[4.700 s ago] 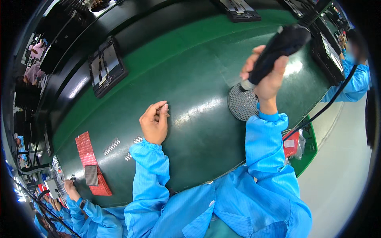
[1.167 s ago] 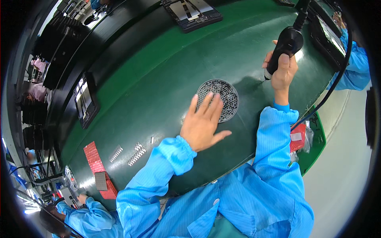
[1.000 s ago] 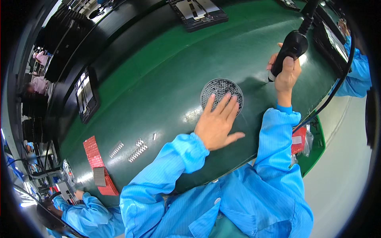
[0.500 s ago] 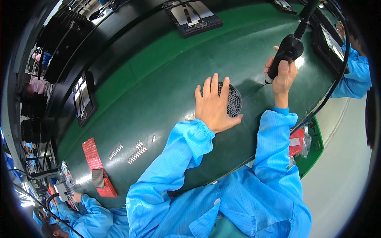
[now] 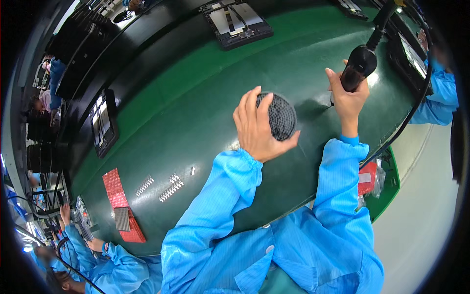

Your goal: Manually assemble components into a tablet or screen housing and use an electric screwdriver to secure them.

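My left hand (image 5: 257, 126) grips a round dark perforated disc (image 5: 280, 116) and holds it tilted above the green belt (image 5: 196, 98), fingers over its top edge and thumb under it. My right hand (image 5: 346, 93) is closed around a black powered hand tool (image 5: 361, 61) whose cable runs up and away to the right. The tool's tip points down at the belt just right of the disc. Both arms wear blue sleeves.
Small silver parts (image 5: 170, 186) lie in rows on the belt at lower left, beside red trays (image 5: 117, 196). Dark trays with devices (image 5: 237, 22) (image 5: 103, 122) ride the belt. Another person's hands (image 5: 98, 242) work at lower left; a blue sleeve (image 5: 443, 88) shows at right.
My left hand reached right across the belt, covered the round disc and has lifted it on edge. The right hand with the tool stayed near the disc's right side.
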Available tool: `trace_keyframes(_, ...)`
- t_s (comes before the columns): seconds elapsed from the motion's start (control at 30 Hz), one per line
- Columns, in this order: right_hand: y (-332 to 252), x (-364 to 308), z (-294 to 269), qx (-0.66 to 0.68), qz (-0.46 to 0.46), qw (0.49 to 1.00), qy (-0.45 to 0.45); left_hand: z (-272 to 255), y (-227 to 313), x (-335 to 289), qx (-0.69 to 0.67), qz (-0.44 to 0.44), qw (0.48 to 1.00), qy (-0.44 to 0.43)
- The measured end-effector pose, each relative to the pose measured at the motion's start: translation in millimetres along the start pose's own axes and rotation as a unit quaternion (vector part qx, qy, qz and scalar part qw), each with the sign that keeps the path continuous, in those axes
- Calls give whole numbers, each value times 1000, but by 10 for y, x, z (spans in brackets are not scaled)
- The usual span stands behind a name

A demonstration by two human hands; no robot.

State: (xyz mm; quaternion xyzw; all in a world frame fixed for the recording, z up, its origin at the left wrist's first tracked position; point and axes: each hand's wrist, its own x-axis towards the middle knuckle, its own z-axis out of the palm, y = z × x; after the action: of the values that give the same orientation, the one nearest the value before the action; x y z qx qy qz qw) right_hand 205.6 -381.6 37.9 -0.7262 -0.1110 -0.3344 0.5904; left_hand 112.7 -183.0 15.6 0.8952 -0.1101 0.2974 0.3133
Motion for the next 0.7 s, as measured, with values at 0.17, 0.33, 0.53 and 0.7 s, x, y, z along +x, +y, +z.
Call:
trace_keyframes(0.17, -25, 11, 42, -8, -12, 1000, 4, -32, -50, 31, -6, 30, 999, -8)
trace_keyframes(0.33, -52, 24, 137, 42, -57, 997, 37, 8, -111, 133, 8, 42, 999, 9)
trace_keyframes(0.53, -87, 11, 148, 18, -47, 998, 23, 82, -80, 272, 49, -50, 994, -78)
trace_keyframes(0.7, -22, -12, 124, 8, -27, 999, 27, 78, -89, 312, 112, -95, 987, -62)
